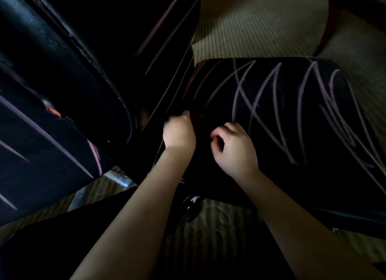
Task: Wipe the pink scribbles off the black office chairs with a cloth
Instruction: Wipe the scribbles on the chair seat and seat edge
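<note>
- Pink scribbles (331, 87) cross the black chair seat (313, 175), centre-right, above striped carpet (261, 28).
- The left hand (178, 131) curls at the seat's rear edge. The right hand (234, 146) curls on the seat beside it.
- In the dark, I cannot tell what either hand grips.

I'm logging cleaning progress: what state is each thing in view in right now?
Right chair seat: covered in pink scribbles, unwiped.
Left chair: pink lines across it, unwiped.
Left hand: fingers curled at the seat's edge; too dark to tell what it holds, if anything.
Right hand: fingers curled, on the seat; any hold is unclear.
Cloth: cannot be made out in this dark picture.
</note>
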A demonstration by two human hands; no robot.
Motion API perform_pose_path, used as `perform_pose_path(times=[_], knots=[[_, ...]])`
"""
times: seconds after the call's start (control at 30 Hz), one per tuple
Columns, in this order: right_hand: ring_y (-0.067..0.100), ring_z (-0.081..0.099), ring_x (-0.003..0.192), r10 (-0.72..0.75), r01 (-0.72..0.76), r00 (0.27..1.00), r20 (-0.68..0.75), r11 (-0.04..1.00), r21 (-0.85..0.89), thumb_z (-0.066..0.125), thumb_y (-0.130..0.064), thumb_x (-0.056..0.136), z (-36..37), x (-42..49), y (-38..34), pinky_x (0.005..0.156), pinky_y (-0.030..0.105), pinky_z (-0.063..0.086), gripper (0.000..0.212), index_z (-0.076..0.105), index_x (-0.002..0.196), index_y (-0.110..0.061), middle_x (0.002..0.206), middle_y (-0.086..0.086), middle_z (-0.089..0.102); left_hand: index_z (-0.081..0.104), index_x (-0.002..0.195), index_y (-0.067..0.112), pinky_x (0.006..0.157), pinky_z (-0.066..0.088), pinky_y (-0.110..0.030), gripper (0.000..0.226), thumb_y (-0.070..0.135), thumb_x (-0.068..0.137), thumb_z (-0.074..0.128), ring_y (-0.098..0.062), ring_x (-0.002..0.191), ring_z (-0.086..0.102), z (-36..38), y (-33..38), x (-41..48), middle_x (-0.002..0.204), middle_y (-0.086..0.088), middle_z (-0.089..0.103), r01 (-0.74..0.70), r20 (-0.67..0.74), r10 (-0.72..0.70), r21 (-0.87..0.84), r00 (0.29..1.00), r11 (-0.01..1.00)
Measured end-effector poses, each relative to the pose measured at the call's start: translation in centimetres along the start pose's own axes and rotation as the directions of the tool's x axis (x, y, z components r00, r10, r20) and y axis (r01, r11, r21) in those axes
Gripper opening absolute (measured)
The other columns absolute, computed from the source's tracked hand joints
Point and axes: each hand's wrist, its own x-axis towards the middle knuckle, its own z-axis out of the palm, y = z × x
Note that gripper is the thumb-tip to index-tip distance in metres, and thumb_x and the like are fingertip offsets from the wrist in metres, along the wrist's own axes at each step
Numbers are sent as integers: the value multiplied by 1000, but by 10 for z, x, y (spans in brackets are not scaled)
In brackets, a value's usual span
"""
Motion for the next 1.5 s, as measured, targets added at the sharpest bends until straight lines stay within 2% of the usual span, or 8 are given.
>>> perform_pose_path(times=[0.23, 0.53, 0.73, 0.9, 1.0, 1.1, 1.27, 1.5], knots=[[19, 54, 92, 44, -45, 998, 48, 999, 27, 59, -14, 82, -4, 1, -4, 70, 30, 48, 10, 67, 88, -13, 88, 0, 60, 51, 129, 9, 92, 48, -42, 34, 7, 97, 41, -38, 108, 59, 1, 13, 82, 117, -22, 62, -13, 58, 22, -150, 998, 989], [23, 56, 84, 9, -8, 1000, -19, 999, 41, 59, -15, 79, -3, -2, 2, 68, 35, 49, 8, 66, 83, -14, 81, 1, 59, 30, 143, 12, 80, 49, -37, 53, 1, 92, 41, -33, 99, 62, -9, -16, -24, 111, -18, 61, -14, 63, 13, 8, 998, 1000], [20, 56, 90, 3, -6, 998, 63, 999, 41, 59, -15, 83, -11, -2, 6, 71, 33, 50, 8, 67, 87, -15, 87, -1, 60, 48, 128, 3, 86, 49, -40, 30, 5, 99, 37, -34, 113, 58, -18, 20, 43, 122, -19, 59, 62, 143, -62, 7, 988, 998], [20, 55, 91, 18, -21, 998, 68, 999, 47, 56, -16, 82, -9, -1, 3, 72, 35, 50, 10, 65, 86, -15, 87, 0, 59, 35, 139, 2, 90, 46, -43, 41, 1, 98, 29, -38, 115, 54, -12, 24, 73, 127, -24, 53, -10, 163, 9, 5, 987, 1000], [21, 55, 90, 17, -19, 998, 54, 999, 37, 58, -15, 83, -7, 0, 1, 72, 34, 50, 9, 66, 87, -14, 87, 1, 59, 36, 138, 4, 93, 45, -43, 39, 3, 99, 32, -38, 113, 55, -13, 10, 52, 125, -25, 54, -39, 162, 42, -27, 986, 999], [22, 55, 88, 2, -3, 1000, 31, 999, 42, 59, -15, 83, -6, -2, 2, 71, 34, 49, 7, 66, 86, -13, 84, 2, 59, 39, 134, 9, 84, 49, -42, 40, 1, 95, 39, -36, 104, 60, -19, -7, 2, 114, -20, 60, -35, 149, 38, -24, 988, 999], [22, 57, 84, -16, 16, 1000, -17, 999, 30, 59, -16, 80, -9, -5, 6, 68, 33, 49, 9, 67, 83, -14, 81, 1, 60, 26, 144, 15, 81, 49, -37, 55, 0, 92, 36, -33, 101, 61, -35, -24, -81, 118, -17, 56, -35, 182, 24, 60, 983, 998], [21, 56, 86, -33, 32, 999, 28, 999, 33, 60, -15, 82, -14, -5, 11, 69, 33, 48, 8, 67, 85, -13, 84, 1, 60, 44, 129, 6, 81, 50, -38, 31, 4, 98, 41, -33, 107, 60, -24, 6, -3, 117, -18, 61, 24, 188, -27, 22, 982, 999]])
